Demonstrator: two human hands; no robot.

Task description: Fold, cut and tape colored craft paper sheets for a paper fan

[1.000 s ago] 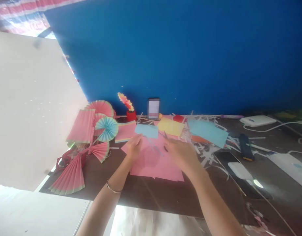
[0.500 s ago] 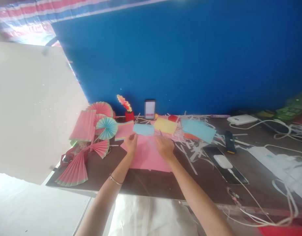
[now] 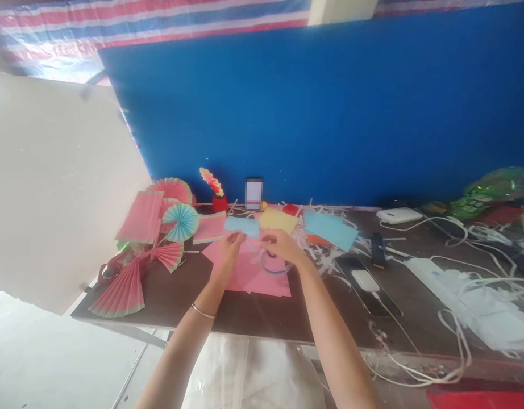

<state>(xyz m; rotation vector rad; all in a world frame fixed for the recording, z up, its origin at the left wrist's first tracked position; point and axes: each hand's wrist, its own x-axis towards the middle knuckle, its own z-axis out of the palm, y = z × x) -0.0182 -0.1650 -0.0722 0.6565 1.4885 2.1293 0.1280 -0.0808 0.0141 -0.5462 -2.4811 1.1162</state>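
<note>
My left hand is closed in a pinch over the left part of the pink paper sheets. What its fingertips hold is too small to make out. My right hand is beside it on the right, its fingers bent and drawn together over the same sheets. Under its palm hangs a thin greyish loop, whose kind is unclear. A faint pale strip shows between the two hands. Just beyond them lies a light blue paper piece.
Pink pleated paper fans and a blue pleated one stand at the left. Yellow paper, blue paper and white strips lie beyond. A phone, power strip and cables occupy the right.
My right hand has lifted and turned, and the greyish loop now shows beneath it. A pointed thing by its fingers no longer shows. The left hand stays pinched; the camera view has shifted.
</note>
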